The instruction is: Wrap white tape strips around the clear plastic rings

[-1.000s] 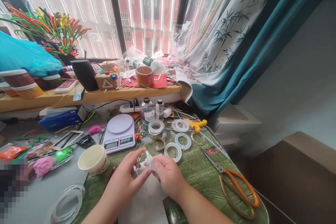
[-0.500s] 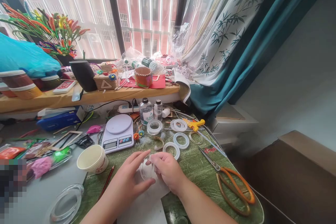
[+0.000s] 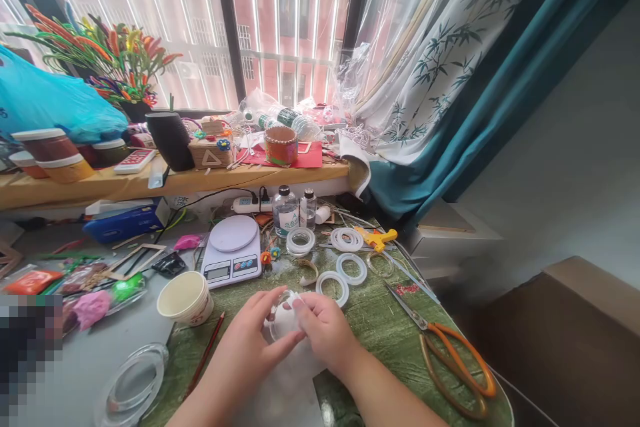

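A clear, see-through ring like a bangle (image 3: 273,332) is held upright between the thumb and fingers of my left hand (image 3: 253,330). My right hand (image 3: 327,330) pinches a small white piece (image 3: 294,296) against the ring's upper right rim; whether it is paper or cloth I cannot tell. Below both hands lies a white sheet (image 3: 285,390). Just beyond them are a white ring mould (image 3: 333,289) and a narrow tan band (image 3: 311,272). A brown pencil (image 3: 205,357) rests left of my left forearm.
Large orange-handled scissors (image 3: 457,363) lie at the right. Stacked paper cups (image 3: 185,300) and a kitchen scale (image 3: 233,253) stand left of centre. Behind are bottles (image 3: 286,213), more ring moulds (image 3: 346,239) and a yellow glue gun (image 3: 379,239). Clear rings (image 3: 133,383) lie front left.
The view has turned slightly left, so the surroundings sit farther right. The white piece in my right fingers shows more now at the ring's rim. Both hands keep their hold.
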### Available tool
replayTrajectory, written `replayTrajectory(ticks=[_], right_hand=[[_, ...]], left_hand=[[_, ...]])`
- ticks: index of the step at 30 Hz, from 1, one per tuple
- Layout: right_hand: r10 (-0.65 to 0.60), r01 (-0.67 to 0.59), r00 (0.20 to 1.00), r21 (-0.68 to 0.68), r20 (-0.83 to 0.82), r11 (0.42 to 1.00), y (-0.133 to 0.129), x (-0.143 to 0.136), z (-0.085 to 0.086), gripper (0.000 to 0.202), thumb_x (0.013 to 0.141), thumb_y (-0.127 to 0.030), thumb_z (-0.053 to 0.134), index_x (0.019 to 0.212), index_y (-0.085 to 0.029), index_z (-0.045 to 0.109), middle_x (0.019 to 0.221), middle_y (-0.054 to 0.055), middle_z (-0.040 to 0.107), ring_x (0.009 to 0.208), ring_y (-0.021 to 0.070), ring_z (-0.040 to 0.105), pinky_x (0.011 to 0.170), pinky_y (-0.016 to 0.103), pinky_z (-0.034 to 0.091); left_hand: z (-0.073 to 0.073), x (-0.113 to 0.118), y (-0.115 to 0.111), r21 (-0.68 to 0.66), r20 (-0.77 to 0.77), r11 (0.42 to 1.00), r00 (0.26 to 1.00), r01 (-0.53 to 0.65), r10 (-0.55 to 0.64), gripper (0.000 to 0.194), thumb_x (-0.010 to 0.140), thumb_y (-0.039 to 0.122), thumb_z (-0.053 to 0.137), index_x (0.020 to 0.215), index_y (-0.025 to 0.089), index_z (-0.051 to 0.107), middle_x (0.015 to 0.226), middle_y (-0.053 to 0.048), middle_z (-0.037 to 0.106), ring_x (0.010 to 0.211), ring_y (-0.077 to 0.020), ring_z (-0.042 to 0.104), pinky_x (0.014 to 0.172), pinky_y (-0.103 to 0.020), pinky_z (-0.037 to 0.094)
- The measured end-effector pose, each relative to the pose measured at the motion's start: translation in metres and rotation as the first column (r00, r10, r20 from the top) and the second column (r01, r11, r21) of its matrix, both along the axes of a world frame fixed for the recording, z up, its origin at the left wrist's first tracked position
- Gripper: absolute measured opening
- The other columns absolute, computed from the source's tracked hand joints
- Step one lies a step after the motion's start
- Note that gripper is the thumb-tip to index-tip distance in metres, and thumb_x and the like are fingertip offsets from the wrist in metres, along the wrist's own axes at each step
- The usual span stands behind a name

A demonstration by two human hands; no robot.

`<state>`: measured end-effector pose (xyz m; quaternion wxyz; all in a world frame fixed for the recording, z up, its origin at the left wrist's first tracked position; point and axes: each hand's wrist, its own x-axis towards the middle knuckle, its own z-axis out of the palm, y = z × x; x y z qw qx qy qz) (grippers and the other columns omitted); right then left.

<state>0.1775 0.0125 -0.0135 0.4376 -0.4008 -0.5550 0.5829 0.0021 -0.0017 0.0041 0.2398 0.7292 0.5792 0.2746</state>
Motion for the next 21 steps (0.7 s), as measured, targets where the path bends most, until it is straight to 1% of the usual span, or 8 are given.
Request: replayTrajectory(ticks=[2,6,8,11,14,16,18,21], right_hand=[[0.039,-0.04,0.999,-0.02,-0.024,0.999,0.001,0.001,0.0,0.049,0.09,-0.061,0.063,0.087,-0.014,0.076,0.077,0.004,0.064,0.071,0.018,0.053,0.067,0.029,0.042],[0.008,-0.01,1.0,-0.108,-0.011,0.994,0.008,0.004,-0.003,0.051,0.086,-0.061,0.066,0.087,-0.011,0.077,0.074,0.004,0.064,0.069,0.0177,0.054,0.066,0.029,0.042],[0.01,-0.01,1.0,-0.125,0.001,0.992,0.01,0.006,-0.004,0.051,0.085,-0.061,0.067,0.089,-0.011,0.077,0.071,0.004,0.064,0.068,0.0175,0.054,0.066,0.029,0.042],[0.031,-0.032,0.999,-0.105,-0.015,0.994,0.01,0.006,-0.001,0.047,0.086,-0.058,0.067,0.088,-0.011,0.077,0.075,0.005,0.066,0.07,0.0183,0.056,0.065,0.028,0.043],[0.064,-0.065,0.998,-0.059,-0.024,0.996,0.006,0.004,0.003,0.042,0.089,-0.054,0.065,0.084,-0.013,0.075,0.078,0.005,0.067,0.072,0.0184,0.056,0.067,0.028,0.044],[0.066,-0.065,0.998,-0.016,0.019,0.998,0.003,0.002,0.005,0.039,0.09,-0.051,0.064,0.081,-0.015,0.074,0.077,0.004,0.067,0.072,0.0184,0.056,0.068,0.029,0.044],[0.037,-0.038,0.998,0.018,0.052,0.999,0.002,0.002,0.005,0.036,0.091,-0.048,0.063,0.079,-0.015,0.074,0.075,0.003,0.065,0.071,0.0182,0.056,0.068,0.028,0.043],[0.038,-0.039,0.999,0.007,0.015,0.999,0.002,0.002,0.004,0.035,0.094,-0.045,0.06,0.081,-0.015,0.073,0.073,0.002,0.063,0.069,0.0172,0.054,0.065,0.027,0.041]], left_hand=[[0.0,-0.001,0.0,-0.007,-0.004,1.0,1.0,0.017,-0.017,0.059,0.08,0.037,0.078,0.136,0.026,0.062,0.127,-0.011,0.068,0.097,-0.0273,0.071,0.087,-0.042,0.061],[-0.003,-0.007,-0.001,0.037,-0.008,0.997,0.998,0.06,-0.06,0.069,0.078,0.032,0.08,0.143,0.03,0.057,0.145,-0.011,0.059,0.128,-0.0336,0.061,0.106,-0.048,0.052],[-0.004,-0.008,0.0,0.059,-0.017,0.996,0.997,0.073,-0.072,0.072,0.079,0.029,0.078,0.146,0.033,0.054,0.147,-0.01,0.059,0.132,-0.0338,0.057,0.109,-0.049,0.05],[-0.005,-0.007,0.001,0.053,-0.019,0.997,0.998,0.059,-0.058,0.07,0.078,0.028,0.076,0.145,0.033,0.056,0.139,-0.009,0.065,0.118,-0.0311,0.067,0.099,-0.045,0.057],[-0.005,-0.006,0.003,0.006,0.018,1.0,1.0,-0.004,0.004,0.063,0.079,0.034,0.076,0.14,0.026,0.061,0.124,-0.01,0.073,0.096,-0.0277,0.073,0.085,-0.041,0.062],[-0.006,-0.006,0.005,-0.015,0.041,0.999,0.998,-0.049,0.05,0.058,0.082,0.037,0.071,0.137,0.023,0.062,0.119,-0.011,0.074,0.089,-0.0264,0.073,0.08,-0.04,0.062],[-0.008,-0.005,0.005,-0.016,0.039,0.999,0.998,-0.041,0.042,0.058,0.084,0.039,0.07,0.138,0.022,0.061,0.121,-0.012,0.073,0.092,-0.0274,0.072,0.08,-0.041,0.062],[-0.009,-0.005,0.004,-0.009,0.014,1.0,1.0,0.01,-0.01,0.063,0.081,0.041,0.076,0.139,0.022,0.06,0.128,-0.014,0.07,0.103,-0.0313,0.07,0.086,-0.045,0.061]])
